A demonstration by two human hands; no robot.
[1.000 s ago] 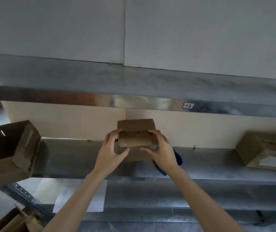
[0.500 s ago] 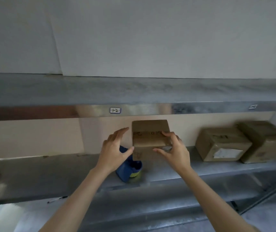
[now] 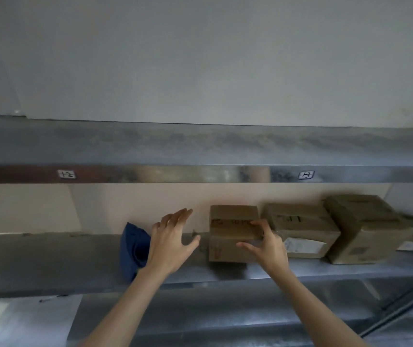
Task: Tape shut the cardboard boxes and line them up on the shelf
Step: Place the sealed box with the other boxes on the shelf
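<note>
1. Behind everything is a pale wall. Before it runs the grey metal shelf point(image 3: 50, 259), and on it stands the small brown cardboard box point(image 3: 230, 236), just beside a larger brown cardboard box with a white label point(image 3: 300, 229).
2. The right hand point(image 3: 268, 246) grips the small box at its upper right edge, with the fingers over the top and the thumb on the front face.
3. The left hand point(image 3: 170, 244) has its fingers spread and straight. It is apart from the box and holds nothing.
4. I judge the box to be light, dry and not slippery. Its edges are stiff, but its panels would probably bend under a hard squeeze.
5. The best hold is flat palms on two opposite side walls, near the corners.
6. Possibly the top is taped, but the blur hides this.
</note>
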